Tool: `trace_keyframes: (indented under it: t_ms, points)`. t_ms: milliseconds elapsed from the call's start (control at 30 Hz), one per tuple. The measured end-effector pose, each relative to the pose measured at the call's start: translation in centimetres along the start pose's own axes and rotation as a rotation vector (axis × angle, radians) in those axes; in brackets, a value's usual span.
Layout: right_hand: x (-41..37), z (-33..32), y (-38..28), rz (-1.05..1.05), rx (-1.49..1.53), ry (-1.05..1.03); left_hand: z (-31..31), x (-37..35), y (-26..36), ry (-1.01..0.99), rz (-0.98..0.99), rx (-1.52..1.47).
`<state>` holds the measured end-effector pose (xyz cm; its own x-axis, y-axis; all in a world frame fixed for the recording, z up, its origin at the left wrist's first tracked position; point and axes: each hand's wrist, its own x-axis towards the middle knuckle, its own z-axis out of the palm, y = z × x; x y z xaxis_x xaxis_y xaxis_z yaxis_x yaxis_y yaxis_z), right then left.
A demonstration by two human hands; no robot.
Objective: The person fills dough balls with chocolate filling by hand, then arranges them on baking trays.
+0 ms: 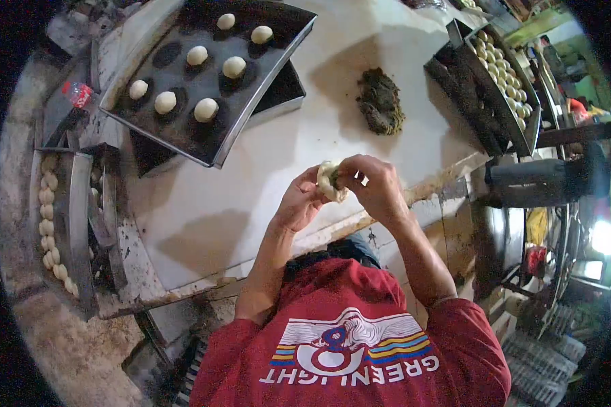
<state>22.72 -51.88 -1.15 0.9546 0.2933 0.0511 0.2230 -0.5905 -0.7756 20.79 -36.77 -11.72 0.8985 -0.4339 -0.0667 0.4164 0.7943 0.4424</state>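
Both my hands meet over the near edge of a white table point(251, 197). My left hand point(297, 205) and my right hand point(375, 186) hold a pale piece of dough point(330, 180) between their fingers. The dough is cupped and partly hidden by my fingers. A dark greenish-brown mound of filling point(380, 102) lies on the table beyond my hands, apart from them. My red shirt fills the bottom of the view.
A dark metal tray point(265, 64) with several round dough balls rests at the far left, stacked on another tray. A second tray point(516, 136) packed with several small balls stands tilted at the right. A third tray point(75, 217) with dough pieces sits low at the left.
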Motion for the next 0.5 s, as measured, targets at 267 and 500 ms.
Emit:
trace_keyframes:
  t_ms: [267, 500]
  points:
    - [-4.3, 2.0, 2.4, 0.219, 0.135, 0.033, 0.7, -1.8, -2.5, 0.079, -0.006, -0.026]
    - [-10.2, 0.5, 3.3, 0.021, 0.19, 0.143, 4.5, -2.6, -7.9, 0.302, 0.206, 0.28]
